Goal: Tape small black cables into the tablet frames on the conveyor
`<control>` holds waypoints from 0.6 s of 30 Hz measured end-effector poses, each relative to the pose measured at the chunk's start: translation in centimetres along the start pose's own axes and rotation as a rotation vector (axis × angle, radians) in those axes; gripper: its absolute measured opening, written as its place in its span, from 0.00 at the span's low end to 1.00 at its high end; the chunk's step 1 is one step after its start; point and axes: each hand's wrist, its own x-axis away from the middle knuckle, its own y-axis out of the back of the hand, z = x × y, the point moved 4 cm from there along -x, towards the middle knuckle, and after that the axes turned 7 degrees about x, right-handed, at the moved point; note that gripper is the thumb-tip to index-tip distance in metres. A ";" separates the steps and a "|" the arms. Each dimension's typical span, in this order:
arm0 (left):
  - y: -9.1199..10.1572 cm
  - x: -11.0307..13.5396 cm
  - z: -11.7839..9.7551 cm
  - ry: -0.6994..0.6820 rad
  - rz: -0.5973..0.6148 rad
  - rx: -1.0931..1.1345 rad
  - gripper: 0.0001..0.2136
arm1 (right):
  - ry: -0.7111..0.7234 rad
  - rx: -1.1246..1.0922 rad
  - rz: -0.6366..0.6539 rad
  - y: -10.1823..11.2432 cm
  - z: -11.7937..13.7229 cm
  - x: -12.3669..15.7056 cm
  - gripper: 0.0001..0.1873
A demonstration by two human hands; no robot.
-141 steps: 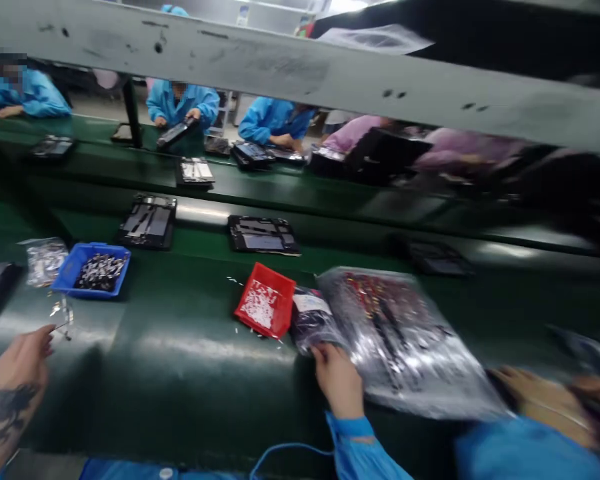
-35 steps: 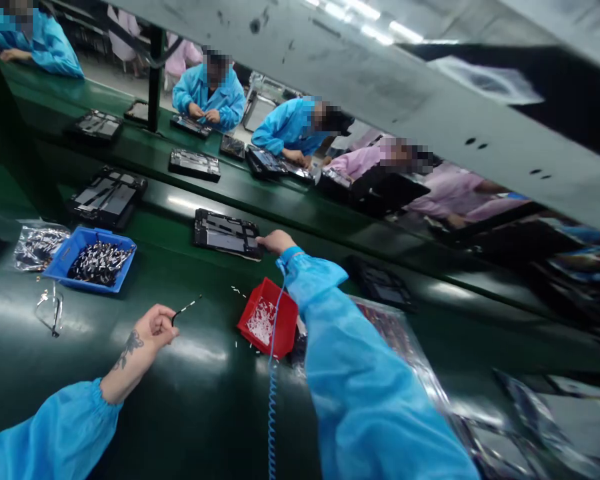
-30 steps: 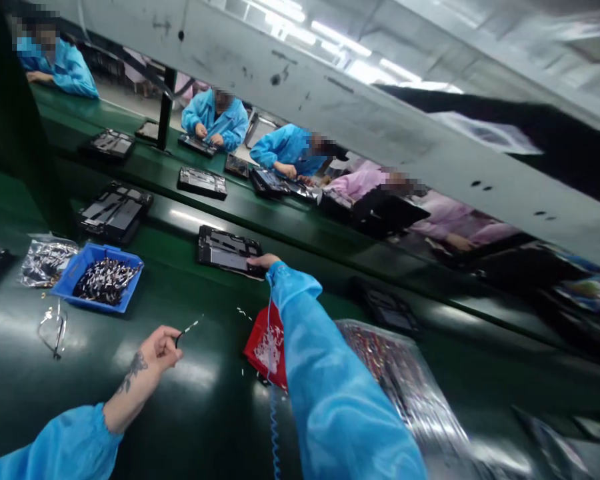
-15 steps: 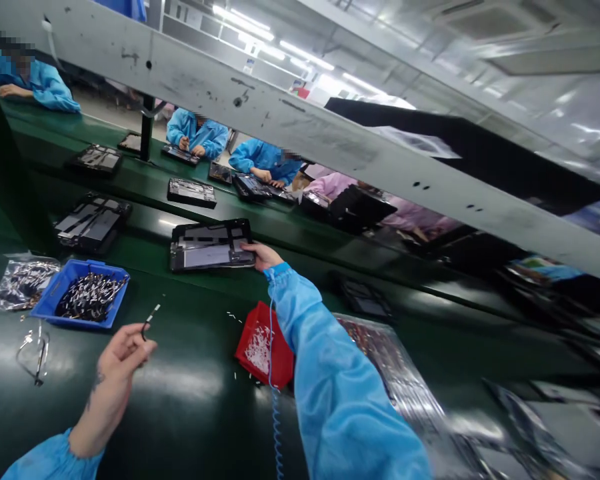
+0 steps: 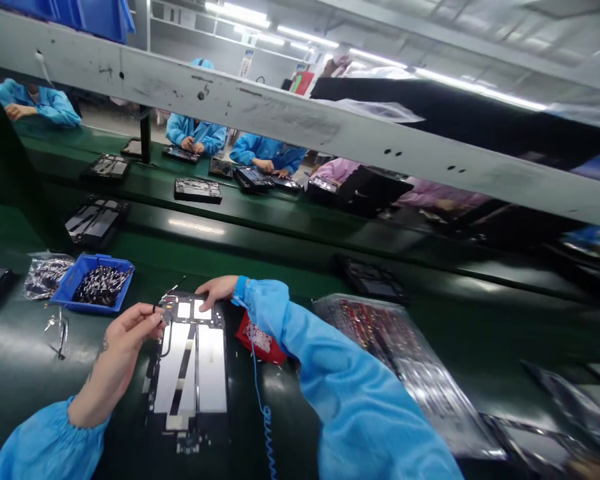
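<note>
A black device panel [image 5: 190,363] with white patches lies on the green bench in front of me. My right hand [image 5: 216,290] grips its far edge, fingers curled over it. My left hand [image 5: 130,330] is closed in a pinch on a thin black cable piece [image 5: 166,295] at the panel's upper left corner. Both arms wear blue sleeves, and a blue coiled cord [image 5: 265,427] hangs from my right wrist.
A blue bin [image 5: 93,283] of small dark parts and a clear bag [image 5: 47,275] sit at left. A red tray [image 5: 260,340] lies behind my right arm, plastic-wrapped packs [image 5: 400,367] at right. More panels ride the belts beyond; several people in blue work across.
My right hand has pulled the panel off the belt and set it down in front of me. My left hand has brought the cable piece to the panel's corner.
</note>
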 end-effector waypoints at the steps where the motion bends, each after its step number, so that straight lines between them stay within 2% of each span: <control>1: -0.4 -0.1 0.0 0.000 0.012 -0.015 0.14 | -0.005 0.044 -0.022 -0.1 -0.2 -0.3 0.19; 4: -2.1 -0.6 0.3 -0.002 0.079 -0.101 0.14 | 0.027 0.133 -0.145 0.3 -0.4 -0.3 0.16; 6: -3.5 -1.1 0.8 0.004 0.131 -0.157 0.14 | 0.083 0.144 -0.274 1.0 -0.4 0.9 0.17; 9: -5.8 -1.7 2.0 0.038 0.211 -0.190 0.14 | 0.170 0.096 -0.487 1.6 -1.2 4.8 0.18; 11: -7.4 -2.0 3.0 0.075 0.264 -0.200 0.13 | 0.220 0.042 -0.582 1.1 -2.5 8.2 0.18; 13: -9.2 -2.1 4.1 0.105 0.325 -0.215 0.13 | 0.324 -0.105 -0.639 0.0 -4.0 11.5 0.17; 15: -11.1 -2.0 5.4 0.128 0.391 -0.231 0.13 | 0.451 -0.349 -0.704 -1.3 -5.4 14.2 0.17; 18: -13.9 -1.6 7.3 0.150 0.499 -0.237 0.12 | 0.519 -0.643 -0.864 -2.6 -7.5 16.4 0.15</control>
